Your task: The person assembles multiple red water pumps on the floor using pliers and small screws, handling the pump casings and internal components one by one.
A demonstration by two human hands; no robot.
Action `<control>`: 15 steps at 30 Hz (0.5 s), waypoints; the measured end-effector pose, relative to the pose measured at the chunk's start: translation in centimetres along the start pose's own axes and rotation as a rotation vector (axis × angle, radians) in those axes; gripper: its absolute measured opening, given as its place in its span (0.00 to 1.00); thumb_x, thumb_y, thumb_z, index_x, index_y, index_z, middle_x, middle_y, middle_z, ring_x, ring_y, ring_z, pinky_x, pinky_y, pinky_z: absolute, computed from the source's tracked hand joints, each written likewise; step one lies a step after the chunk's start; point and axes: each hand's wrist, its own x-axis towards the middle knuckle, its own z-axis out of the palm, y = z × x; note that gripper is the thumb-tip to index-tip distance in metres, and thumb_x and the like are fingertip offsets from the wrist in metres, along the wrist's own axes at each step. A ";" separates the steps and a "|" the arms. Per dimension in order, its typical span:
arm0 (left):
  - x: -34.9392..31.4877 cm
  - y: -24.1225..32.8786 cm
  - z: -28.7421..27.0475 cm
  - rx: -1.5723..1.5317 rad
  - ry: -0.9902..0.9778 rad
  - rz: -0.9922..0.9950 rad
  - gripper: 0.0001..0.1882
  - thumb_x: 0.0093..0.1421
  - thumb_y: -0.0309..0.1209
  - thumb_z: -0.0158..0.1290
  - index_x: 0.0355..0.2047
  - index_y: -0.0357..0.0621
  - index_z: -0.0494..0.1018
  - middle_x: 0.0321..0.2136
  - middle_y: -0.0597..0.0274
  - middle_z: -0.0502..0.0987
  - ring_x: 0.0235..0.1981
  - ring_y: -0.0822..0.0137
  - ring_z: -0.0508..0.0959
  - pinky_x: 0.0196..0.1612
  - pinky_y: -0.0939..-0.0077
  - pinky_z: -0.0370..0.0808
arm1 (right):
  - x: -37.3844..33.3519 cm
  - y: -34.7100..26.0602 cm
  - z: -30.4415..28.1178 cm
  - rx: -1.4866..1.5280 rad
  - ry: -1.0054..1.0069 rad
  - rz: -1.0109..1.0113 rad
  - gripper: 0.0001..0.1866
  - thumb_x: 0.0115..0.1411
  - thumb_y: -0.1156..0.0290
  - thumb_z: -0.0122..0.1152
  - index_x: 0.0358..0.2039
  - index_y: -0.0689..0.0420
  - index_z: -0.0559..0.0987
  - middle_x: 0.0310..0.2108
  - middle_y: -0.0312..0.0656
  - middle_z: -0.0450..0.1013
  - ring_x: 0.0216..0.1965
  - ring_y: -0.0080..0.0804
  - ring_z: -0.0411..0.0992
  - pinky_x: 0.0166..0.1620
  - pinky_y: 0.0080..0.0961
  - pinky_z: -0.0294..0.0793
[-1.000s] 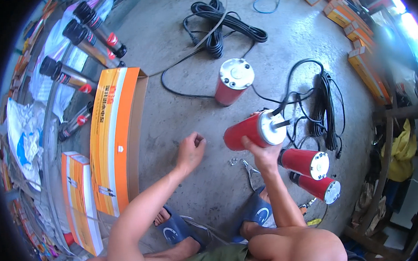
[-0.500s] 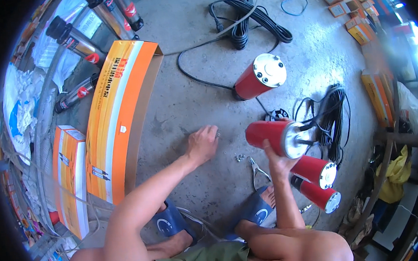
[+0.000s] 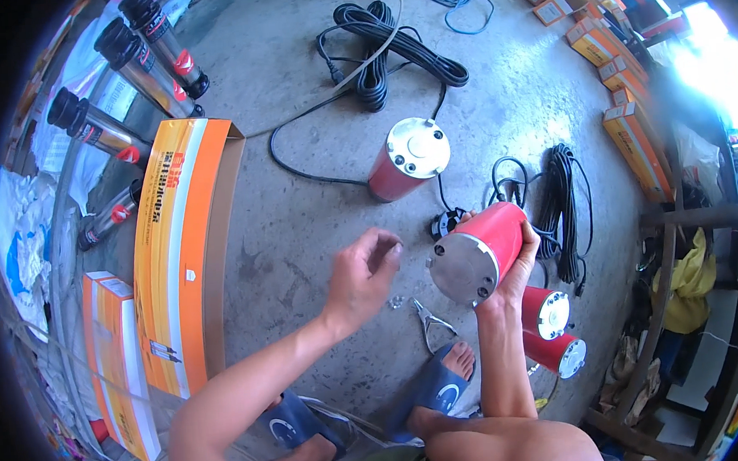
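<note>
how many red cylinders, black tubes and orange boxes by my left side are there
red cylinders: 4 – held in the right hand, upright, two lying
black tubes: 4
orange boxes at left: 2
total: 10

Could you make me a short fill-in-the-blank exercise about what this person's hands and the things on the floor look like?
1. The right hand holds a ____ cylinder with a metal end.
2. The left hand is ____ of any large item.
3. Pliers lie on the floor near a blue ____.
4. The long open box is orange and ____.

Missing words: red; empty; sandal; white.
</note>
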 end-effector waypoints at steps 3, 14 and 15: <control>-0.1 0.3 -1.1 0.066 0.001 0.003 0.07 0.71 0.28 0.55 0.42 0.36 0.76 0.27 0.66 0.79 0.29 0.76 0.77 0.33 0.77 0.75 | 0.1 0.0 -0.2 0.026 0.069 0.029 0.35 0.57 0.46 0.68 0.53 0.62 0.73 0.45 0.54 0.78 0.48 0.51 0.78 0.56 0.53 0.80; -1.6 -5.1 1.1 0.067 -0.303 0.026 0.30 0.66 0.40 0.56 0.64 0.39 0.67 0.58 0.45 0.77 0.57 0.51 0.79 0.61 0.57 0.74 | -4.0 1.7 0.5 0.000 0.039 0.478 0.36 0.58 0.40 0.70 0.54 0.58 0.76 0.41 0.46 0.80 0.38 0.38 0.81 0.45 0.41 0.83; -1.1 -5.1 1.6 -0.155 -0.331 -0.153 0.29 0.69 0.44 0.52 0.65 0.40 0.66 0.59 0.45 0.76 0.58 0.51 0.78 0.62 0.57 0.74 | -4.8 1.2 0.6 0.032 0.015 0.590 0.36 0.58 0.41 0.71 0.53 0.59 0.76 0.41 0.47 0.80 0.37 0.38 0.81 0.45 0.41 0.84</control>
